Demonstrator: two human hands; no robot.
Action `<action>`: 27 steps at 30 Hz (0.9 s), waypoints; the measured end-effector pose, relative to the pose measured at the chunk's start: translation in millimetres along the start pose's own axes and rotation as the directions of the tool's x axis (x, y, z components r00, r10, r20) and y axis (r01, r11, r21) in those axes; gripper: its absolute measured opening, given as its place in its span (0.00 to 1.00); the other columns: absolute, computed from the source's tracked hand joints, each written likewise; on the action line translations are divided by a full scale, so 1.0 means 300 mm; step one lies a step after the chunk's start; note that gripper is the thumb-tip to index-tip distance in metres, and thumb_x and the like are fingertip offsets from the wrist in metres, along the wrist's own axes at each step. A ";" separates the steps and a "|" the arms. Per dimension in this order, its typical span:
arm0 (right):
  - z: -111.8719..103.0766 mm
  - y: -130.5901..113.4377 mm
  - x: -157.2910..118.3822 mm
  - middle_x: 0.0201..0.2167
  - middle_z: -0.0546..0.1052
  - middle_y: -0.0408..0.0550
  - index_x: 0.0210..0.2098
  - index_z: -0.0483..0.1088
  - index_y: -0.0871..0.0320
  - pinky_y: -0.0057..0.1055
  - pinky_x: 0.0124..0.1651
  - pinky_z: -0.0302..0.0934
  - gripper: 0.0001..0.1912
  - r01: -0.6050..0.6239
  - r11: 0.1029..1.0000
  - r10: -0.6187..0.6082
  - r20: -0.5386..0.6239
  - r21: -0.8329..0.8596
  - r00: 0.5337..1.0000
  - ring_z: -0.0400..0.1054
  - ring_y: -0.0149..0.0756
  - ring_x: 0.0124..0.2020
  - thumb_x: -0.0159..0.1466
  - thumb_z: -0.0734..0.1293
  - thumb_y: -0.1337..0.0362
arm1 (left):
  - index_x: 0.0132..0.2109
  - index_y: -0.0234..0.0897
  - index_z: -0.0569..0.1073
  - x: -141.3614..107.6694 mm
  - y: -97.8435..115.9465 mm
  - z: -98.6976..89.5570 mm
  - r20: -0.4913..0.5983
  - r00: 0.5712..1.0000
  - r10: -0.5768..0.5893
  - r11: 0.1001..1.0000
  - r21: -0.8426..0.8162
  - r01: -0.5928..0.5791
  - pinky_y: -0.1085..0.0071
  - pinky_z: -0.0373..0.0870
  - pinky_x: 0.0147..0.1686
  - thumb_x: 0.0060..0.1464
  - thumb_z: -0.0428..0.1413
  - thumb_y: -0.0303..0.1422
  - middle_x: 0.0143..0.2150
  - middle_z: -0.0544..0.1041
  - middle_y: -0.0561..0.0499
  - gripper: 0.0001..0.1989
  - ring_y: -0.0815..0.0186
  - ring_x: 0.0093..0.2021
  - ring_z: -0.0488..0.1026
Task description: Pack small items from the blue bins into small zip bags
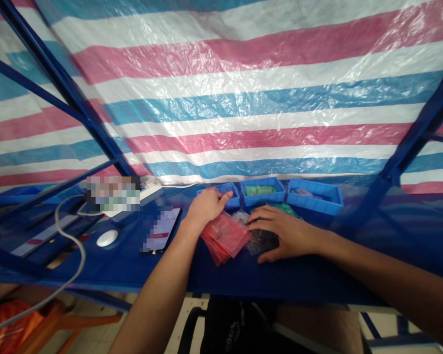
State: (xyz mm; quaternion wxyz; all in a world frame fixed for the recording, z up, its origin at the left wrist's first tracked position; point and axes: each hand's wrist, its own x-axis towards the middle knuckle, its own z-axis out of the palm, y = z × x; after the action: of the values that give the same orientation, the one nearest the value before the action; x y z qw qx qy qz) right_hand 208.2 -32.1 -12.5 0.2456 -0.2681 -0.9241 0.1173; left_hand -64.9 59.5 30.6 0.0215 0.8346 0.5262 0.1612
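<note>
My left hand point(207, 204) reaches over the front of the left blue bin point(235, 197). Its thumb shows, but the other fingers are mostly hidden. Red plastic bags point(227, 236) lie fanned out just below that hand. My right hand point(282, 230) rests, fingers spread, on a dark clear bag point(260, 241) with small thin pieces inside. A pale clear bag point(240, 217) lies between the red bags and my right fingertips. Behind my right hand is a green bag point(285, 210). The middle blue bin point(264, 198) holds green packets, and the right blue bin point(313, 202) holds pale ones.
Left of my left arm lie a phone point(162, 230) and a white oval object point(107, 238) on the blue table point(221, 282). A white cable point(81, 260) loops at the left. Blue frame posts point(409, 130) stand before a striped sheet point(243, 93).
</note>
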 end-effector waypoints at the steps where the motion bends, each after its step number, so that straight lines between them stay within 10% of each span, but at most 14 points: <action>1: 0.001 0.003 -0.001 0.60 0.77 0.57 0.61 0.77 0.53 0.52 0.67 0.63 0.38 -0.005 1.000 0.005 -0.005 -0.008 1.000 0.69 0.55 0.62 0.58 0.79 0.39 | 0.29 0.38 0.80 0.000 0.002 0.000 -0.003 1.000 0.012 1.000 0.004 -0.012 0.65 0.70 0.40 0.71 0.46 0.55 0.33 0.82 0.40 0.34 0.55 0.35 0.80; 10: -0.007 0.006 0.002 0.47 0.82 0.52 0.49 0.80 0.53 0.47 0.60 0.68 0.09 0.034 0.997 -0.037 -0.044 -0.076 0.998 0.75 0.47 0.52 0.71 0.72 0.60 | 0.44 0.39 0.83 -0.009 0.067 0.016 -0.274 0.947 0.165 0.970 -0.130 -0.206 0.65 0.74 0.50 0.73 0.50 0.46 0.47 0.81 0.44 0.21 0.59 0.45 0.80; 16: -0.025 0.007 0.000 0.42 0.83 0.52 0.45 0.80 0.52 0.47 0.57 0.69 0.08 0.051 0.995 -0.065 -0.184 -0.081 0.981 0.77 0.46 0.47 0.72 0.68 0.65 | 0.47 0.37 0.82 -0.028 0.149 0.009 -0.325 0.846 0.424 0.840 -0.209 -0.501 0.62 0.73 0.55 0.74 0.52 0.38 0.47 0.81 0.44 0.15 0.59 0.50 0.78; 21: -0.025 0.016 -0.005 0.39 0.84 0.49 0.42 0.80 0.52 0.42 0.49 0.71 0.07 -0.150 0.972 0.207 -0.365 0.181 0.908 0.78 0.45 0.41 0.72 0.68 0.61 | 0.52 0.40 0.82 -0.039 0.171 0.021 -0.232 0.794 0.562 0.747 -0.272 -0.607 0.61 0.74 0.56 0.72 0.55 0.38 0.47 0.84 0.45 0.12 0.57 0.50 0.81; 27: 0.016 0.061 -0.005 0.41 0.85 0.48 0.43 0.81 0.52 0.40 0.47 0.72 0.14 -0.200 0.784 0.479 -0.368 0.588 0.797 0.79 0.45 0.42 0.71 0.70 0.49 | 0.57 0.42 0.82 -0.046 0.181 0.042 -0.211 0.851 0.481 0.740 -0.422 -0.523 0.67 0.76 0.52 0.68 0.61 0.39 0.52 0.86 0.47 0.15 0.59 0.50 0.84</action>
State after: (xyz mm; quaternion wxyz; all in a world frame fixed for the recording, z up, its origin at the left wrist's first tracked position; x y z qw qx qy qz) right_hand 214.9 -18.0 -23.5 0.5124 -0.3802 -0.6942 0.3332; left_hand -19.3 24.7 26.3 0.1533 0.9072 0.2276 0.3188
